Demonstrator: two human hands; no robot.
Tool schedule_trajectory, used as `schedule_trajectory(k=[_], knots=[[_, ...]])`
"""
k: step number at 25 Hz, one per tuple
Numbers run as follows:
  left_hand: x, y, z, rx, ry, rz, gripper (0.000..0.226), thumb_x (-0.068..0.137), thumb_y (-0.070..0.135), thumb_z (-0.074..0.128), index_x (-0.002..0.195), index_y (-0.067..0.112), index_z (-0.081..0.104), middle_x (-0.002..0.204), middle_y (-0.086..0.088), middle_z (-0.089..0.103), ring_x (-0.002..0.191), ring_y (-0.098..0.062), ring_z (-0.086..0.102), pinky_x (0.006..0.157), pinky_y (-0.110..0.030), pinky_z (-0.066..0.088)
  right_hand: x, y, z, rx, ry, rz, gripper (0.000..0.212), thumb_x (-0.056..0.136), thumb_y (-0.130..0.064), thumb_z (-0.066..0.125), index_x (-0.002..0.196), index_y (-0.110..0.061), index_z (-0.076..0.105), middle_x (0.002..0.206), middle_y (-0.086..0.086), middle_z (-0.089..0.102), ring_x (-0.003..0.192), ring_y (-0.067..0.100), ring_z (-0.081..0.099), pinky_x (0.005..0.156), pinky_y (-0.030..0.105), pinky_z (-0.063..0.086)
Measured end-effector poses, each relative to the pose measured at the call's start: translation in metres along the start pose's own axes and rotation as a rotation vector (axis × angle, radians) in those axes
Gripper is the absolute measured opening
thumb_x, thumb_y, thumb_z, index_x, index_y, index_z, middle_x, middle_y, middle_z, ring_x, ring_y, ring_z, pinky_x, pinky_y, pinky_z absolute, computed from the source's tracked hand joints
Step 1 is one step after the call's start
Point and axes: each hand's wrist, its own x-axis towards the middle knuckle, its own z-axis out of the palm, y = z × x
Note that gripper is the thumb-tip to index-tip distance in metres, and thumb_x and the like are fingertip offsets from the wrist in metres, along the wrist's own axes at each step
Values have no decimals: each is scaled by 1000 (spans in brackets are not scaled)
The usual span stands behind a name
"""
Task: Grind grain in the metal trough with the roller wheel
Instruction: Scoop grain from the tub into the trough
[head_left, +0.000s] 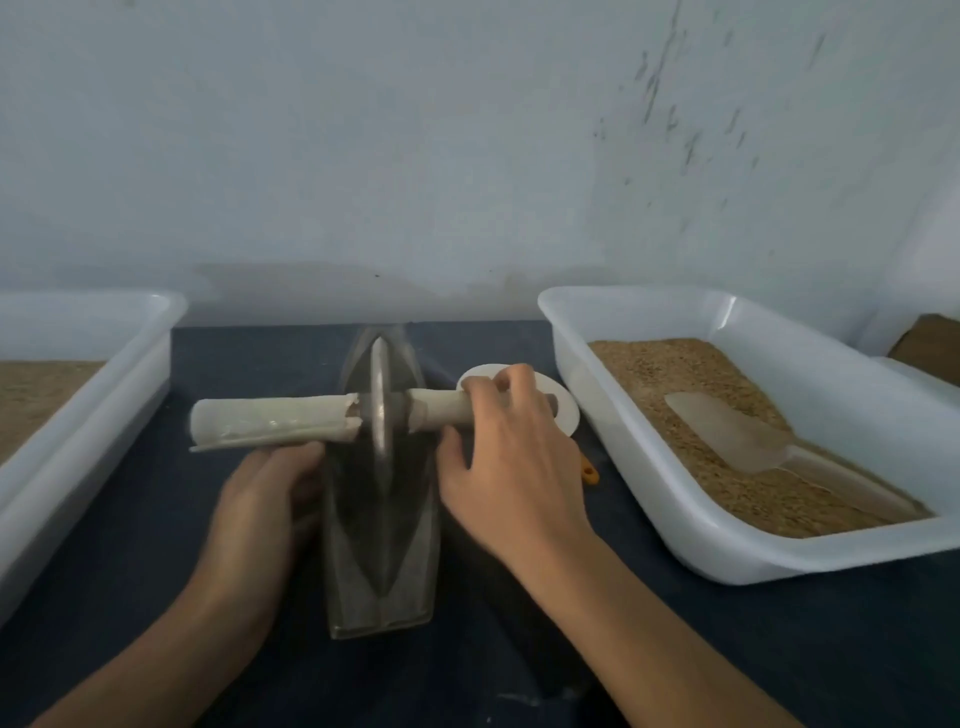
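A narrow metal trough (382, 545) lies lengthwise on a dark tabletop (519, 649), pointing away from the person toward the wall. A thin metal wheel (381, 400) stands upright in the trough's groove, toward its far end, with a paper-wrapped handle (270, 418) running through it crosswise.

The right hand (511, 467) curls its grip around the handle just right of the trough. The left hand (260, 512) sits left of the trough, below the handle, fingers toward its underside; blur hides whether that grip is closed on it. No grain is clearly visible in the trough.

To roll well, both hands likely need a firm, even hold on either side of the wheel, keeping it upright and pressing down along the groove.

Right of the trough, near it, sits a white tub (649, 499) of grain (675, 374) with a scoop (737, 436) in it; between them lie a white disc (563, 410) and a small orange item (589, 474). Another white tub (104, 395) stands left of the trough. The handle ends have room on both sides, and the trough's near half is open for travel.
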Motion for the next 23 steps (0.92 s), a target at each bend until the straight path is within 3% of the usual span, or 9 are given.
schedule_trajectory(k=[2, 4, 6, 9, 11, 13, 16, 20, 23], knots=[[16, 4, -9, -166, 95, -62, 18, 99, 20, 55, 100, 17, 73, 91, -8, 75, 78, -19, 74, 76, -37, 53, 1, 1, -7, -4, -11, -20, 23, 97, -44, 53, 113, -28, 55, 115, -5, 40, 90, 11, 46, 59, 20, 42], [35, -1, -28, -130, 218, -5, 17, 102, 17, 56, 116, 17, 66, 103, -8, 67, 84, -14, 70, 76, -33, 56, 4, 1, -12, -28, -28, -40, 22, 97, -43, 53, 110, -25, 56, 113, -4, 43, 88, 14, 50, 60, 25, 45], [52, -9, -45, 234, 208, 192, 29, 105, 7, 53, 133, 14, 57, 115, -6, 59, 99, -15, 70, 85, -32, 58, 8, 3, -17, -48, -41, -55, 23, 98, -43, 54, 109, -24, 58, 111, -3, 47, 86, 15, 52, 61, 28, 46], [61, 3, -52, 796, 206, 495, 44, 99, 3, 58, 138, 22, 54, 127, -8, 54, 118, -38, 57, 101, -60, 50, 17, 6, -24, -99, -80, -79, 26, 98, -39, 58, 118, -22, 61, 114, -1, 53, 94, 18, 57, 71, 34, 53], [58, 24, -44, 1161, 95, 729, 50, 87, 9, 70, 130, 31, 57, 121, 4, 57, 117, -34, 55, 101, -64, 46, 22, 7, -30, -148, -157, -81, 31, 98, -35, 61, 126, -22, 60, 119, 1, 55, 103, 21, 58, 77, 37, 54], [50, 37, -34, 1388, -78, 868, 48, 80, 16, 74, 120, 38, 59, 109, 19, 58, 110, -23, 59, 104, -57, 43, 26, 4, -38, -179, -207, -85, 31, 98, -31, 62, 127, -21, 59, 118, 1, 54, 103, 22, 56, 72, 35, 47], [45, 50, -23, 1473, -207, 815, 42, 80, 40, 65, 119, 46, 54, 100, 22, 61, 93, -14, 62, 87, -49, 51, 35, 8, -68, -131, -200, -93, 23, 99, -32, 56, 119, -23, 62, 108, -2, 58, 96, 23, 57, 70, 37, 44], [61, 54, -19, 1604, -290, 850, 39, 79, 69, 47, 113, 50, 48, 88, 21, 53, 78, -11, 62, 67, -40, 52, 65, 66, -134, -56, -242, 146, 21, 100, -39, 56, 118, -35, 67, 112, -7, 67, 97, 20, 65, 84, 37, 54], [74, 52, -20, 1597, -369, 825, 36, 80, 79, 43, 111, 59, 39, 86, 23, 48, 73, -7, 61, 63, -39, 54, 74, 132, -167, -267, -384, 329, 20, 105, -32, 57, 117, -24, 71, 120, 1, 68, 103, 23, 66, 89, 36, 53]])
